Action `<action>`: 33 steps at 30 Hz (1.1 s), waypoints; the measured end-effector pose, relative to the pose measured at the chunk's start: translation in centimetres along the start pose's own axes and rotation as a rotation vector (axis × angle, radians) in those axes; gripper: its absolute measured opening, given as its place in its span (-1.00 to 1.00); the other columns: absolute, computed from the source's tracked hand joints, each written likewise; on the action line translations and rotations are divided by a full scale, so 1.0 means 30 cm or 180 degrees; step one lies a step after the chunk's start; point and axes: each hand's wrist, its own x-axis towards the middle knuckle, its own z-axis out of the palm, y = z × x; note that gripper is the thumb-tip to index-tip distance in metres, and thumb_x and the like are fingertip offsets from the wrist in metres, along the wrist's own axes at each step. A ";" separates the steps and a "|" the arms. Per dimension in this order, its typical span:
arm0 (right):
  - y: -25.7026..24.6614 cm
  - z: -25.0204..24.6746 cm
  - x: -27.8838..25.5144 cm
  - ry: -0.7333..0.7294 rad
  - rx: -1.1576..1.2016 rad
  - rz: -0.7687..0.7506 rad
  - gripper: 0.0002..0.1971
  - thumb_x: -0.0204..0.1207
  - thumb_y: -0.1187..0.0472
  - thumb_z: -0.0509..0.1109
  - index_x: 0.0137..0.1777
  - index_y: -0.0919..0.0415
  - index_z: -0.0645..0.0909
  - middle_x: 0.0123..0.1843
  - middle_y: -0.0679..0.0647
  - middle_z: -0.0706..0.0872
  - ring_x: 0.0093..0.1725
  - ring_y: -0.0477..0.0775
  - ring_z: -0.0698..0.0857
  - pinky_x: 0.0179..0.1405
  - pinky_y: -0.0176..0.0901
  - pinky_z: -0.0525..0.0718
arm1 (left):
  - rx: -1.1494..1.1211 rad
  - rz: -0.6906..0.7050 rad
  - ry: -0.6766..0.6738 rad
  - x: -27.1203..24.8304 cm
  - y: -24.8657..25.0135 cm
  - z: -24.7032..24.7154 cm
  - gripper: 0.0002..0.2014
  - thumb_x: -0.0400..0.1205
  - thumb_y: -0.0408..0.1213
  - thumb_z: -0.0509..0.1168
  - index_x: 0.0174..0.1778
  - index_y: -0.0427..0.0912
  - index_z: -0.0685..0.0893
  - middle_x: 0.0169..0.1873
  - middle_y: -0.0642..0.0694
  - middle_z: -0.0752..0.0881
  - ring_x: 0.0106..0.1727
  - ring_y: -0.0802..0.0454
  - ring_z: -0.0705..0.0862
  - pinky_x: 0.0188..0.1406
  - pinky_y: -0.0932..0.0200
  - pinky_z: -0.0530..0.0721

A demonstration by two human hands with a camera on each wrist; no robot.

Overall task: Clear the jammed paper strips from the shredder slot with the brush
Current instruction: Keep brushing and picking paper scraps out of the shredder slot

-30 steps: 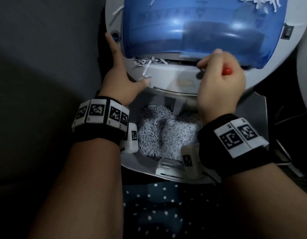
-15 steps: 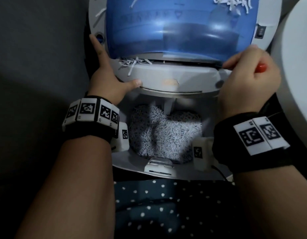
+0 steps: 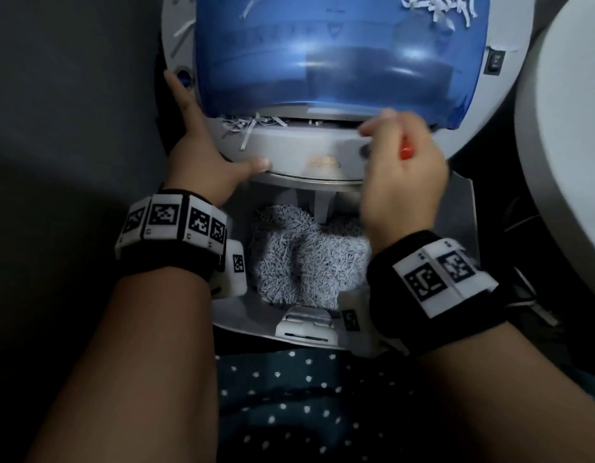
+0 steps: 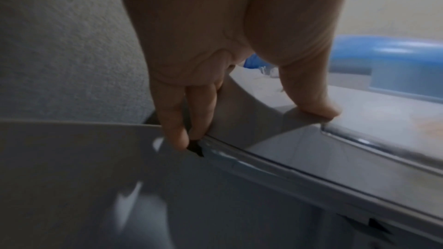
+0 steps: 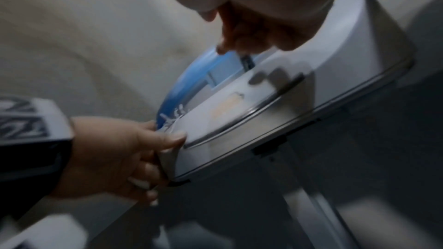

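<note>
Red-handled brush (image 3: 406, 152) pinched in right hand (image 3: 403, 182) fingers (image 3: 372, 128).

Floor (image 3: 496, 235) dark, seen only in strip right of shredder (image 3: 289, 152). Cables (image 3: 536, 309) lie on it. Shredder's own footing hidden. White round object (image 3: 573, 162) just right of shredder, base out of view. Grey textured surface (image 3: 72, 128) at left: floor or wall, cannot tell.

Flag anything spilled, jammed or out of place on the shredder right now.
Paper strips stick out of the slot at its left end, one dangling over the grey shredder head. More loose strips litter the blue cover at its far right. Otherwise, the left hand steadies the head and the right hand grips the red-handled brush.
</note>
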 end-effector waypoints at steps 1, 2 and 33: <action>0.009 -0.007 0.019 0.0255 0.0041 0.0071 -0.65 0.59 -0.06 0.19 -0.33 0.03 0.65 -0.37 -0.06 0.68 -0.20 0.12 0.72 -0.08 0.12 0.69 | 0.0013 -0.0002 0.0004 -0.002 0.002 0.001 0.35 0.46 -0.15 0.62 0.67 -0.07 -0.50 0.71 0.10 0.21 0.58 0.15 0.35 0.40 0.34 0.22; 0.017 -0.007 0.029 0.0352 0.0012 0.0084 -0.66 0.59 -0.04 0.17 -0.32 0.01 0.65 -0.34 -0.07 0.70 -0.17 0.14 0.73 -0.05 0.15 0.68 | 0.0021 -0.0004 0.0011 -0.003 0.000 0.003 0.36 0.46 -0.15 0.62 0.67 -0.07 -0.50 0.71 0.09 0.21 0.58 0.12 0.35 0.40 0.34 0.22; -0.038 0.159 -0.027 -0.0266 0.0996 0.0492 -0.64 0.63 0.15 0.28 -0.43 -0.03 0.63 -0.49 -0.12 0.61 -0.43 -0.05 0.55 -0.31 -0.06 0.56 | -0.0241 0.0063 -0.0398 -0.010 -0.058 -0.013 0.28 0.55 -0.25 0.54 0.65 0.05 -0.54 0.69 0.18 0.19 0.53 0.29 0.29 0.50 0.25 0.28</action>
